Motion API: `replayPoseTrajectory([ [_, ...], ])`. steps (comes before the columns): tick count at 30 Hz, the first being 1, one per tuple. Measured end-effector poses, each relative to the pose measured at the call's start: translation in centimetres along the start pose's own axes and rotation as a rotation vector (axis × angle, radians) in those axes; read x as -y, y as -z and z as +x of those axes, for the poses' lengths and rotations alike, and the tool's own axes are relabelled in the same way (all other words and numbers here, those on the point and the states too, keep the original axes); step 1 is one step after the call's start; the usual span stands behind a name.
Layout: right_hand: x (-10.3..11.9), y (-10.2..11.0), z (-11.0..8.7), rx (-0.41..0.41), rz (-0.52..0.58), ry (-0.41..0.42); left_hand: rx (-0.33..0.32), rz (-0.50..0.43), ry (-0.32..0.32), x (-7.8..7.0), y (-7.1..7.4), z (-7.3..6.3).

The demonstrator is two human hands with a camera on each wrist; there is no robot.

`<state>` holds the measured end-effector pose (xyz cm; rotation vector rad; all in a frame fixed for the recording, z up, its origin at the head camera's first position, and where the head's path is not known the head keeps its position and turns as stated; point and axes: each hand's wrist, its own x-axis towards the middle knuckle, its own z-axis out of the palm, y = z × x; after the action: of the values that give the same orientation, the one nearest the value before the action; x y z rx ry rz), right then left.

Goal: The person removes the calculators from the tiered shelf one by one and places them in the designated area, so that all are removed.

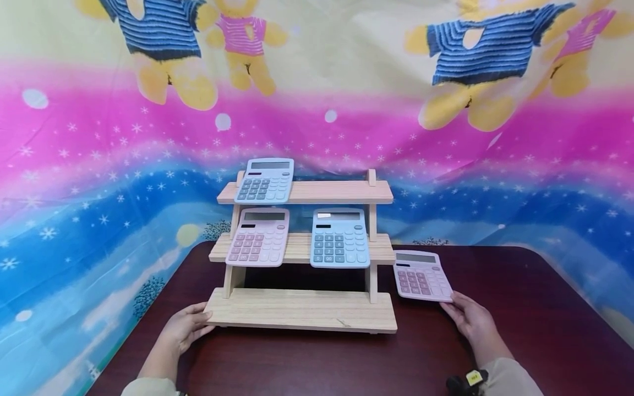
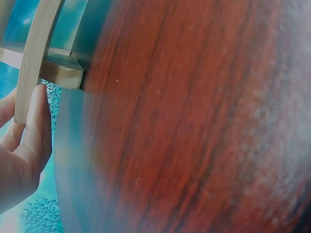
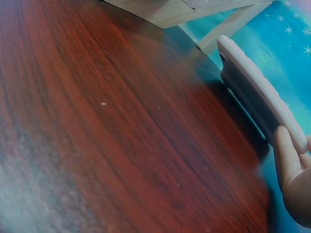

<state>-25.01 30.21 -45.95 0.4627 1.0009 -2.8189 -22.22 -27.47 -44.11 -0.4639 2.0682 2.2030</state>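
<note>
My left hand grips the left end of the bottom shelf of a wooden three-tier stand; in the left wrist view, thumb and fingers lie on either side of the board. At the stand's right, my right hand pinches the lower right corner of a pink calculator. The right wrist view shows that calculator from its edge, tilted above the table. On the top shelf leans a pale blue calculator. The middle shelf bears another pink calculator at left and a blue calculator at right.
The stand rests on a dark reddish-brown table with rounded back corners. Behind the table hangs a printed cloth with teddy bears and snowflakes, close to the stand's back.
</note>
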Motion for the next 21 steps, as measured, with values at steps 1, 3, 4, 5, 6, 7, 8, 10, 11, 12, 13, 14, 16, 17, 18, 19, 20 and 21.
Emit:
replayPoseTrajectory([
  [1, 0.00, 0.00, 0.00, -0.012, -0.011, 0.001, 0.001, -0.001, 0.000, -0.01, -0.02, 0.01],
  [3, -0.03, 0.00, 0.00, -0.045, -0.040, 0.004, 0.009, -0.003, -0.004, -0.01, -0.05, 0.00],
  [4, -0.02, 0.03, -0.01, -0.055, -0.048, 0.006, 0.016, -0.004, -0.005, 0.00, -0.05, 0.01],
  [5, -0.03, 0.02, -0.06, -0.069, -0.075, 0.010, 0.013, -0.004, -0.002, 0.05, -0.09, 0.00],
  [6, -0.02, 0.01, -0.10, -0.084, -0.095, 0.012, 0.013, -0.003, 0.002, 0.13, -0.10, -0.04],
  [7, -0.04, -0.02, -0.17, -0.094, -0.116, 0.017, 0.009, -0.003, 0.006, 0.21, -0.11, -0.04],
  [8, -0.07, -0.01, -0.23, -0.099, -0.133, 0.022, 0.003, -0.004, 0.010, 0.32, -0.10, -0.05],
  [10, -0.10, 0.02, -0.36, -0.105, -0.150, 0.031, 0.004, -0.008, 0.016, 0.57, -0.02, -0.04],
  [11, -0.15, 0.01, -0.43, -0.114, -0.167, 0.035, 0.003, -0.010, 0.018, 0.69, 0.02, -0.03],
  [12, -0.16, 0.04, -0.47, -0.117, -0.169, 0.038, 0.006, -0.011, 0.017, 0.76, 0.08, -0.02],
  [13, -0.17, 0.07, -0.51, -0.119, -0.173, 0.041, 0.006, -0.012, 0.017, 0.80, 0.09, 0.00],
  [14, -0.16, 0.08, -0.56, -0.119, -0.186, 0.044, 0.010, -0.012, 0.014, 0.81, 0.11, -0.01],
  [16, -0.10, 0.08, -0.70, -0.122, -0.210, 0.046, 0.015, -0.009, 0.009, 0.76, 0.12, 0.00],
  [17, -0.05, 0.06, -0.76, -0.121, -0.222, 0.046, 0.016, -0.008, 0.007, 0.70, 0.13, 0.00],
  [18, 0.01, 0.00, -0.82, -0.119, -0.234, 0.046, 0.016, -0.004, 0.006, 0.63, 0.14, -0.01],
  [19, 0.06, -0.06, -0.88, -0.114, -0.246, 0.048, 0.016, -0.001, 0.005, 0.55, 0.14, -0.02],
  [20, 0.12, -0.15, -0.95, -0.106, -0.259, 0.048, 0.017, 0.001, 0.003, 0.48, 0.16, -0.01],
  [21, 0.18, -0.20, -0.99, -0.099, -0.270, 0.048, 0.018, 0.003, 0.001, 0.40, 0.17, -0.01],
])
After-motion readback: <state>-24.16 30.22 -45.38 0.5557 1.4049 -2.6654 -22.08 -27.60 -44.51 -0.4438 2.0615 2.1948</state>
